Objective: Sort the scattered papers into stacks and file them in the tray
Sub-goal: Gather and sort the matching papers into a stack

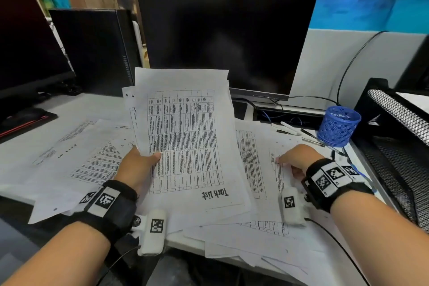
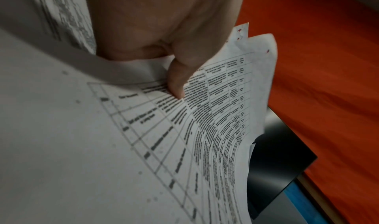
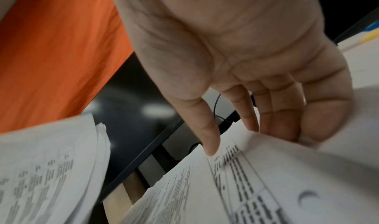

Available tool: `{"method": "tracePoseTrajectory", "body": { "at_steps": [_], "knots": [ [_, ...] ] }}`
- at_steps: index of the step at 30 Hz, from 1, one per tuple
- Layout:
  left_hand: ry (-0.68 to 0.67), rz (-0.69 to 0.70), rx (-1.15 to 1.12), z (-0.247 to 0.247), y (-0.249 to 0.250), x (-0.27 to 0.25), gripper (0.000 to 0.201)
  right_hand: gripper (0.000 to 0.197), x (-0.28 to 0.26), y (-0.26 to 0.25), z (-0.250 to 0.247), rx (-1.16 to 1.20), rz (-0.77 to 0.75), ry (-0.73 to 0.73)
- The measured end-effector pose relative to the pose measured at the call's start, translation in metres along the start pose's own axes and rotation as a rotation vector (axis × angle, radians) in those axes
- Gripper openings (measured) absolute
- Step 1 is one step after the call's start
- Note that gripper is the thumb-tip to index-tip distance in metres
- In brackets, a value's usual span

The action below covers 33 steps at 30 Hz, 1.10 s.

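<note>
My left hand [image 1: 148, 158] grips a fanned stack of printed table sheets [image 1: 185, 134], raised off the desk, thumb on top. The top sheet bears the handwritten words "Task list". In the left wrist view the thumb [image 2: 178, 81] presses the stack [image 2: 225, 106]. My right hand [image 1: 290, 161] is down on the loose papers at the right. There its thumb lies on a printed sheet [image 1: 276, 176] and its curled fingers [image 3: 276, 127] hook behind that sheet's [image 3: 266, 170] raised edge. More scattered papers [image 1: 92, 158] cover the desk. The black mesh tray [image 1: 394, 111] stands at the far right.
A blue mesh pen cup [image 1: 339, 125] and loose pens [image 1: 292, 129] lie between the papers and the tray. A dark monitor [image 1: 227, 37] stands behind, with a computer tower [image 1: 92, 51] and a second monitor [image 1: 23, 42] at the left. Some papers overhang the desk's front edge.
</note>
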<state>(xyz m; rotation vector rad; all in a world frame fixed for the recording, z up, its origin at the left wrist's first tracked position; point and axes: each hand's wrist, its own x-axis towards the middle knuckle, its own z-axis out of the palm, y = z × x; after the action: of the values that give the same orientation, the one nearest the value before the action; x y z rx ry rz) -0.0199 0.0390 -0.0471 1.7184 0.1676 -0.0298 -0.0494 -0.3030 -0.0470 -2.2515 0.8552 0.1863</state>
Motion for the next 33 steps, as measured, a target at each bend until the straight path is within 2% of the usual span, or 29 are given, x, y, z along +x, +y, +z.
{"method": "tracePoseTrajectory", "body": {
  "at_steps": [4,9,12,14,15,18,20,24,27,28,29,31,32,33],
  "knots": [
    [-0.005,-0.017,-0.009,0.001,-0.009,0.002,0.017,0.032,0.001,-0.011,0.003,-0.055,-0.002,-0.004],
    [-0.025,-0.04,0.009,0.005,-0.012,0.0,0.021,0.037,-0.008,-0.017,0.008,-0.004,0.016,-0.055],
    [-0.061,-0.028,0.024,0.008,-0.011,-0.005,0.028,0.058,-0.005,-0.019,0.017,-0.04,-0.044,-0.032],
    [-0.074,-0.018,0.06,0.008,-0.011,-0.007,0.03,0.078,-0.001,-0.018,0.022,-0.016,-0.095,-0.015],
    [-0.073,-0.017,0.082,0.007,-0.011,-0.007,0.03,0.079,0.001,-0.016,0.022,0.015,-0.121,-0.003],
    [-0.053,-0.04,0.114,0.003,-0.012,-0.005,0.016,0.046,0.003,-0.01,0.015,0.217,-0.196,0.087],
    [-0.007,-0.069,0.076,0.0,-0.009,-0.003,0.011,0.034,-0.002,-0.005,0.002,0.363,-0.266,0.151],
    [0.033,-0.055,0.069,0.0,0.004,0.0,0.034,0.026,-0.013,0.006,-0.028,0.682,-0.404,0.173],
    [-0.027,-0.08,-0.1,0.005,0.017,0.003,0.032,0.028,-0.017,0.008,-0.046,0.858,-0.438,0.103],
    [-0.04,-0.076,-0.141,0.008,0.022,0.004,0.03,0.031,-0.018,0.007,-0.049,0.904,-0.454,0.068],
    [-0.036,-0.068,-0.155,0.011,0.027,0.003,0.03,0.043,-0.021,0.006,-0.051,0.942,-0.474,0.03],
    [-0.029,-0.031,-0.184,0.019,0.036,0.003,0.027,0.082,-0.026,0.002,-0.051,0.971,-0.507,-0.031],
    [-0.052,-0.029,-0.223,0.024,0.041,0.001,0.026,0.087,-0.029,-0.001,-0.05,0.968,-0.53,-0.041],
    [-0.087,-0.024,-0.259,0.029,0.047,-0.002,0.027,0.077,-0.031,-0.005,-0.048,0.955,-0.55,-0.058]
  ]
}}
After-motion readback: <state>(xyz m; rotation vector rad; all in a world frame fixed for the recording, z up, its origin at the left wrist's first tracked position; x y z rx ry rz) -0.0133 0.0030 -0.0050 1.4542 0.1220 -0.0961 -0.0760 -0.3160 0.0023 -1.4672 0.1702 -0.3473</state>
